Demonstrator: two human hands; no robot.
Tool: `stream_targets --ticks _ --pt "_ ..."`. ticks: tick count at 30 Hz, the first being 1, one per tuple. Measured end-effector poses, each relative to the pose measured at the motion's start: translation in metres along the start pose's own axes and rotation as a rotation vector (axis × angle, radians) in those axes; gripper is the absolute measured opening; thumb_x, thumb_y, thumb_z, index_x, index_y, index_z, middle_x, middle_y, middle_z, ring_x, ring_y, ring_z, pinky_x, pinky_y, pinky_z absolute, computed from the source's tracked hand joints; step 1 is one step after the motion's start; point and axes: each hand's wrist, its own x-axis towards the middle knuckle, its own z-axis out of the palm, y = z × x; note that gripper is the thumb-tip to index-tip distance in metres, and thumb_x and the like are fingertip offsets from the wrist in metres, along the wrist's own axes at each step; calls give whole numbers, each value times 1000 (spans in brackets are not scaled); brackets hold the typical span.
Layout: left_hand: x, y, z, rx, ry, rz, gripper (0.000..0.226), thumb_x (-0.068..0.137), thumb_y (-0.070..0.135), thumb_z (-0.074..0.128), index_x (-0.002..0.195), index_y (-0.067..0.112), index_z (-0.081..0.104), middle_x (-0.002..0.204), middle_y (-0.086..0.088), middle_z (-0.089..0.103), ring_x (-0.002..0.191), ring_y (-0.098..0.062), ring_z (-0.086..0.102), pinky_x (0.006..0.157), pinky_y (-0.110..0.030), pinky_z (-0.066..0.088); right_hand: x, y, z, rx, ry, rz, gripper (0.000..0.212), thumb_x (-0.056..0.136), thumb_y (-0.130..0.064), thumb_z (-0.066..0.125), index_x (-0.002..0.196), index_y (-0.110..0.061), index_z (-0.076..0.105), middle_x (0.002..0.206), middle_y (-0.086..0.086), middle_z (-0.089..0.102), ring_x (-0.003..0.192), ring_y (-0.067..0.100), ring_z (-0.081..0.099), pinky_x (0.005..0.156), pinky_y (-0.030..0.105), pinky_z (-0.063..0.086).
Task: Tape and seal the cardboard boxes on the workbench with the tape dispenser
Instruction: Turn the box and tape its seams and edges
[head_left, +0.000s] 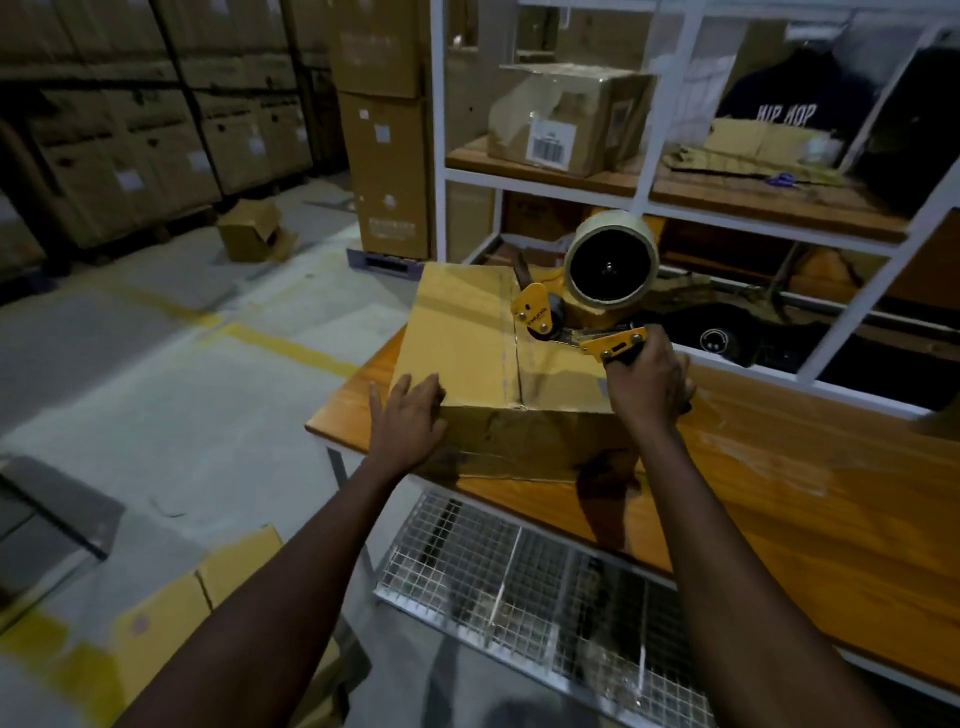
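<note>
The orange wooden worktop (779, 499) fills the lower right of the frame; at its left end, frame centre, sits the cardboard box (467, 343), tan, flaps shut, centre seam showing. It looks stiff but probably light, so likely to slide unless braced. The left hand (408, 421) lies flat, fingers spread, on its near-left corner. The right hand (649, 384) has its fingers clamped on the handle of the yellow tape dispenser (587, 291), whose roller meets the seam.

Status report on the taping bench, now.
Left hand flat on cardboard box. Right hand grips tape dispenser on the top seam. Nothing blocking.
</note>
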Motion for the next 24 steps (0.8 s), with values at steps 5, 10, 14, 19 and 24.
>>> stream_targets --ticks 5,10,14,19,24 --pt "20 29 -49 -835 51 -230 34 96 32 43 127 20 49 98 -2 75 86 -22 68 78 -35 52 2 -43 17 -6 -20 -37 25 90 -26 61 111 -15 52 112 10 60 116 36 45 90 46 33" --pt "42 43 -88 -1707 -393 -585 34 102 35 34 131 17 35 96 -15 74 78 -34 72 71 -37 56 -6 -67 29 -30 -48 -68 31 91 -30 61 117 -15 52 114 11 60 116 35 46 92 46 34" --pt "47 42 -88 -1801 -443 -590 35 102 38 41 131 18 37 86 -11 76 71 -29 74 61 -35 59 -10 -78 35 -48 -45 -77 30 92 -29 61 117 -16 53 115 10 60 116 34 47 94 46 34" --pt "54 39 -84 -1858 -386 -645 27 101 30 51 124 17 50 83 -8 76 70 -26 74 58 -32 59 -13 -83 43 -21 -72 -62 29 91 -26 60 118 -15 52 119 9 61 117 35 46 92 46 33" --pt "54 36 -78 -1827 -261 -672 21 99 2 47 118 10 51 82 -11 71 59 -18 70 51 -26 57 -15 -87 50 -2 -101 -34 26 91 -26 60 114 -16 52 119 8 60 118 35 46 92 47 34"
